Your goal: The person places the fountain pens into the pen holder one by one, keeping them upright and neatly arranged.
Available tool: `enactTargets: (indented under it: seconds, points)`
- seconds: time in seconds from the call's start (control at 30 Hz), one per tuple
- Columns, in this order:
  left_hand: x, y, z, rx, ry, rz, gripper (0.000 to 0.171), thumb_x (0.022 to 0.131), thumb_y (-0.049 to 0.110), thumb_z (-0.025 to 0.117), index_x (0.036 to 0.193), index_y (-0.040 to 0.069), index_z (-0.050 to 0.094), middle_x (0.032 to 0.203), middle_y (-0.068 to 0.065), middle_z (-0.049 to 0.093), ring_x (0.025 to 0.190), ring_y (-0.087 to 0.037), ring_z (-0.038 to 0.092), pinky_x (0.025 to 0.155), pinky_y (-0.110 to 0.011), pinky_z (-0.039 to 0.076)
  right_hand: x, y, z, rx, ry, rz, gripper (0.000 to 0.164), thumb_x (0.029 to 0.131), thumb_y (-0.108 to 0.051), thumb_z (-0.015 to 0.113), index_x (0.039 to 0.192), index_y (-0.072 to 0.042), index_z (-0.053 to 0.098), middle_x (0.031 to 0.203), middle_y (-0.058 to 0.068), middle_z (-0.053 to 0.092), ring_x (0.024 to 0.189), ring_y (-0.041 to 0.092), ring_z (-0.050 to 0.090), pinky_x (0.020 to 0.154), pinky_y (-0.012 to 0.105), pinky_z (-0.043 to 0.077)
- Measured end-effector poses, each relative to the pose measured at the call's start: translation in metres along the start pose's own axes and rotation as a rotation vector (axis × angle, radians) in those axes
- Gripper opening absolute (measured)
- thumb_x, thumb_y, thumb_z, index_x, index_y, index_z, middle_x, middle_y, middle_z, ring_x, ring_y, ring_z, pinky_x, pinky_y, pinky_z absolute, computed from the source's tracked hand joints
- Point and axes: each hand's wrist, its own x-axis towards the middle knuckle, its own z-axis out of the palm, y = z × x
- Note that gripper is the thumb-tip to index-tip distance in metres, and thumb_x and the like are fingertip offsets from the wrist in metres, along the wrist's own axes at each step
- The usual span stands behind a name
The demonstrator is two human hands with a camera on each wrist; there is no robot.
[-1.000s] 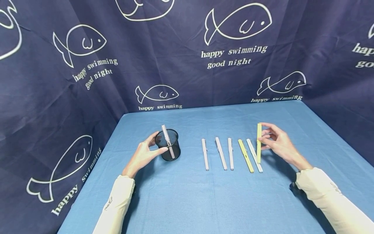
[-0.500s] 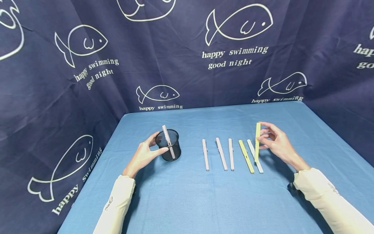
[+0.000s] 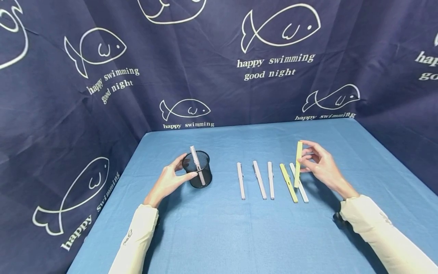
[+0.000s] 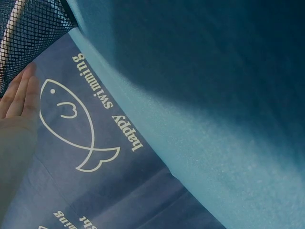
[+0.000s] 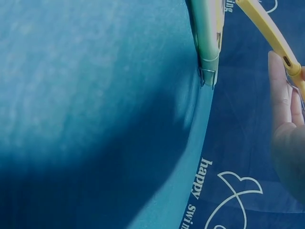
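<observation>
Yellow capped pen is what I pinch between thumb and fingers of my right hand, well to the right of the black mesh pen cup, lifted off the tabletop and almost upright, with a slight lean. My grip sits on its upper half, leaving the lower end free. I'd expect it to be light and stiff, probably plastic, smooth enough to twist a little in a loose pinch but not fragile. A hold around the middle or upper barrel should steer it best. Near the collar I can see a small dark slot in the barrel.

My left hand curls round the side of the cup, thumb near the front of its rim. That cup looks light too, springy wire that may tip or slide if nobody steadies it; low on the wall seems the surest hold. A pale pen leans inside it.

Rightward from the cup lie three pale lilac pens, then a second yellow pen, then a white pen, farthest out.

I can read no brand on any pen. Behind the cup, the navy cloth has fish outlines and the words "happy swimming" and "good night".
</observation>
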Motion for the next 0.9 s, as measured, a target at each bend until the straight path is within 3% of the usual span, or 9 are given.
enactTargets:
  seconds: [0.17, 0.43, 0.7, 0.9]
  points:
    - [-0.001, 0.000, 0.000, 0.000, -0.002, -0.001, 0.093, 0.085, 0.050, 0.084, 0.159, 0.014, 0.041, 0.143, -0.011, 0.061, 0.131, -0.034, 0.058, 0.106, -0.059, 0.044, 0.001, -0.001, 0.003, 0.008, -0.006, -0.002, 0.060, 0.094, 0.014, 0.064, 0.150, 0.000, 0.048, 0.103, 0.010, 0.059, 0.088, 0.011, 0.065, 0.064, 0.040, 0.062]
    - [-0.001, 0.000, 0.000, 0.014, 0.004, -0.005, 0.093, 0.085, 0.050, 0.084, 0.159, 0.013, 0.042, 0.144, -0.012, 0.061, 0.130, -0.035, 0.058, 0.106, -0.060, 0.044, 0.005, -0.004, 0.010, -0.070, -0.004, 0.003, 0.060, 0.095, 0.012, 0.065, 0.150, -0.001, 0.047, 0.105, 0.009, 0.059, 0.089, 0.009, 0.065, 0.064, 0.039, 0.062]
    - [0.000, 0.000, -0.001, 0.019, 0.003, -0.008, 0.093, 0.085, 0.049, 0.084, 0.159, 0.012, 0.042, 0.144, -0.011, 0.061, 0.131, -0.035, 0.057, 0.105, -0.059, 0.045, 0.009, -0.005, 0.017, -0.060, -0.014, -0.007, 0.059, 0.096, 0.011, 0.065, 0.150, -0.003, 0.049, 0.105, 0.009, 0.058, 0.089, 0.011, 0.065, 0.065, 0.041, 0.062]
    - [0.000, 0.000, -0.001, 0.024, 0.004, -0.012, 0.092, 0.085, 0.051, 0.084, 0.158, 0.013, 0.043, 0.144, -0.011, 0.061, 0.131, -0.035, 0.057, 0.105, -0.060, 0.044, 0.012, -0.004, 0.024, -0.054, -0.025, -0.019, 0.059, 0.096, 0.011, 0.065, 0.151, 0.005, 0.043, 0.105, 0.010, 0.058, 0.089, 0.013, 0.065, 0.065, 0.039, 0.062]
